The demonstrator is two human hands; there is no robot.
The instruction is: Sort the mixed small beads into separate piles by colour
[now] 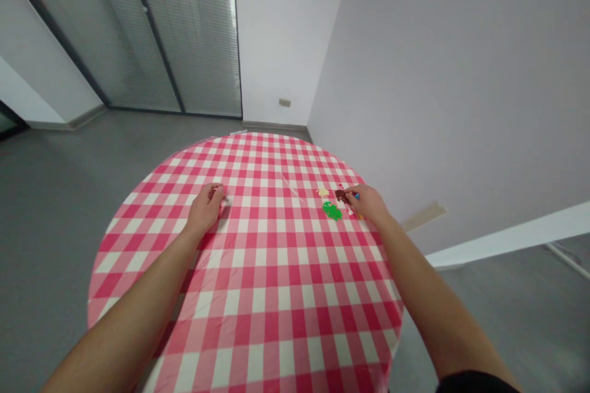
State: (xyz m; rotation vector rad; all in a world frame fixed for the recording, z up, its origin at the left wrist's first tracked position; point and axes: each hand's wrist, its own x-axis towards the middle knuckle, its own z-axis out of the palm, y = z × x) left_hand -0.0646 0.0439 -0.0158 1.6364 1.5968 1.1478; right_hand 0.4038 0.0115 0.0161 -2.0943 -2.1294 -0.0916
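Observation:
My left hand (pixel 206 207) hovers close above the left part of the checked cloth, its thumb and fingers pinched together. A tiny greyish, partly clear thing (pixel 227 200) shows at its fingertips, too small to name. At the table's right side, my right hand (pixel 369 201) reaches down with curled fingers to a pile of small dark brown pieces (pixel 341 195). Something small and blue (pixel 357 196) shows between its thumb and fingers. Close by lie a pile of small green pieces (pixel 332 210) and a smaller cream pile (pixel 322 193). Red, white and orange bits are partly hidden by the hand.
A red-and-white checked tablecloth (pixel 276 264) covers the round table. Beyond the far edge are a wall with a socket (pixel 284 102) and a glass partition with blinds (pixel 193 31). Another wall (pixel 437 92) rises close on the right.

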